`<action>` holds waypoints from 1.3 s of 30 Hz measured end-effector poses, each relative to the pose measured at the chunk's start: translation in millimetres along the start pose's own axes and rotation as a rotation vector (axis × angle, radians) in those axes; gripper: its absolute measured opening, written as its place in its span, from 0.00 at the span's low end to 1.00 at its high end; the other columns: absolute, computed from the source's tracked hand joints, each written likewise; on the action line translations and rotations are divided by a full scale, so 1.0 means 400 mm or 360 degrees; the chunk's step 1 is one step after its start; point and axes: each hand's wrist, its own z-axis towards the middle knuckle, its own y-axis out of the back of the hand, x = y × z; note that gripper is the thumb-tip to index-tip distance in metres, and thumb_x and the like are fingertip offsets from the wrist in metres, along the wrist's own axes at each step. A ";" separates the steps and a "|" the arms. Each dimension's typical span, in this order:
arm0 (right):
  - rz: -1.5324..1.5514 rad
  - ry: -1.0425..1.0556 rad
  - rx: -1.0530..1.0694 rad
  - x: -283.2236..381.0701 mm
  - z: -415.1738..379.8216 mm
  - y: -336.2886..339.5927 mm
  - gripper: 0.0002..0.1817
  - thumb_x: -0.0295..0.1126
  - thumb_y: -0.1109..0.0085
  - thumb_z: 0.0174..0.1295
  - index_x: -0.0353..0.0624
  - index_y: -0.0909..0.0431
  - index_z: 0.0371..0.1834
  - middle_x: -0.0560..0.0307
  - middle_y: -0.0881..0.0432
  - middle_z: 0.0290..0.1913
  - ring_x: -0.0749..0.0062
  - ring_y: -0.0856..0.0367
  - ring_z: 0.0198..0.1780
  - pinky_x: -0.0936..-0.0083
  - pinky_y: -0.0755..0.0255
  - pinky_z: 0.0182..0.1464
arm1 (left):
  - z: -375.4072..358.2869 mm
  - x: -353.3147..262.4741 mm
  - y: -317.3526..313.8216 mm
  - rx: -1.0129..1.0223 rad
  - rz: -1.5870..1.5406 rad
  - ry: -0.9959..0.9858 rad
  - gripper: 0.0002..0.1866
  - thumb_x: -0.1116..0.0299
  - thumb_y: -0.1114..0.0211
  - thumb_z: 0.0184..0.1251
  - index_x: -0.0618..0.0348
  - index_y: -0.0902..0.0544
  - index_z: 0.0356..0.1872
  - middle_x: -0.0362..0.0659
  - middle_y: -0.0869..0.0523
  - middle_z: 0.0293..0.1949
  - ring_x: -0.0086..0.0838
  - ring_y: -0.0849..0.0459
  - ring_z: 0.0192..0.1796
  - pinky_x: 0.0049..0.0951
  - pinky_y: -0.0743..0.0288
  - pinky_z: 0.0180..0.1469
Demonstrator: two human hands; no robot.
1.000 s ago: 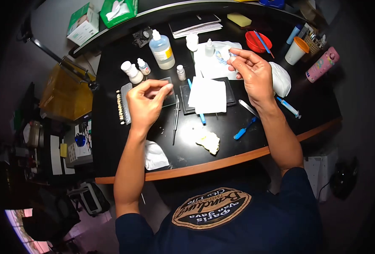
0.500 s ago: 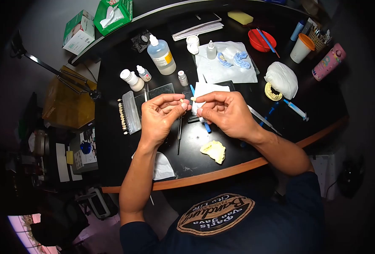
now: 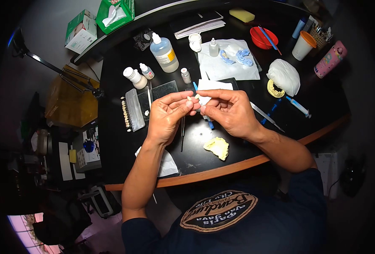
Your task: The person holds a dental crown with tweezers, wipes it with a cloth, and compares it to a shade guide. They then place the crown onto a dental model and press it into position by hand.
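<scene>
The left hand [image 3: 168,115] has its grip closed on a small cream tooth-shaped piece [image 3: 189,98], thumb and index finger pinched. The right hand [image 3: 234,112] grips a second, similar cream piece [image 3: 197,97] at its index fingertip; which other finger backs it cannot be told. Both pieces are above the surface [image 3: 246,146], beyond the pale-yellow rough-edged moulded lump [image 3: 217,148]. The hands, well apart a second ago, have come together, and the gap between the pieces has narrowed further; this seems to put them side by side for close comparison.

The left forearm reaches up past the lump's left side, palm turned inward. The right forearm slants in from the lump's right, index finger stretched over the curled others.

Farther out, a slim dark metal instrument [image 3: 182,135] lies left of the lump, a white paper square [image 3: 217,86] beyond it, and a grey bar lined with cream tooth-shaped tabs [image 3: 134,110] farther left and beyond.
</scene>
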 end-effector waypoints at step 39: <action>0.0038 -0.0029 0.0069 0.034 -0.010 0.008 0.10 0.19 0.36 0.67 0.28 0.13 0.50 0.51 0.08 0.41 0.83 0.12 0.39 0.86 0.20 0.42 | -0.007 -0.016 0.005 0.0276 0.0310 -0.0250 0.13 0.81 0.32 0.72 0.73 0.13 0.55 0.51 0.10 0.43 0.33 0.08 0.44 0.28 0.11 0.50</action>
